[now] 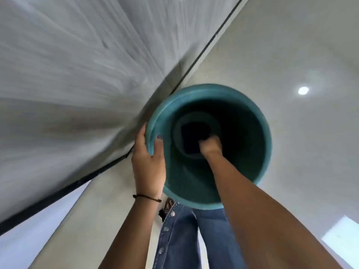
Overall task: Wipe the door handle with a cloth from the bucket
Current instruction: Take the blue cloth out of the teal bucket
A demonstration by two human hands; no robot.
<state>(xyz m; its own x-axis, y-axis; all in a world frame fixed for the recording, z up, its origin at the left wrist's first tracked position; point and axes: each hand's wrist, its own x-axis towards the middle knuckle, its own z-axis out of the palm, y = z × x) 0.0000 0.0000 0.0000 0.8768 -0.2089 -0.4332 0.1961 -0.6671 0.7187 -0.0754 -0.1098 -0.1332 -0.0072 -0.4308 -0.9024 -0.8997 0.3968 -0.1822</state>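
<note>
A teal plastic bucket (252, 117) stands on the glossy floor below me, seen from straight above. At its bottom lies a dark folded cloth (191, 133). My right hand (210, 147) reaches deep inside, fingers closed on the near edge of the cloth. My left hand (148, 162) grips the bucket's left rim, thumb inside and fingers outside; a thin black cord circles that wrist. The door handle is out of view.
A pale grey wall (68, 74) runs along the left, meeting the light floor (291, 45) at a dark baseboard strip (209, 37). Blue denim legs (184, 235) are just below the bucket. Ceiling light reflects on the floor at the right.
</note>
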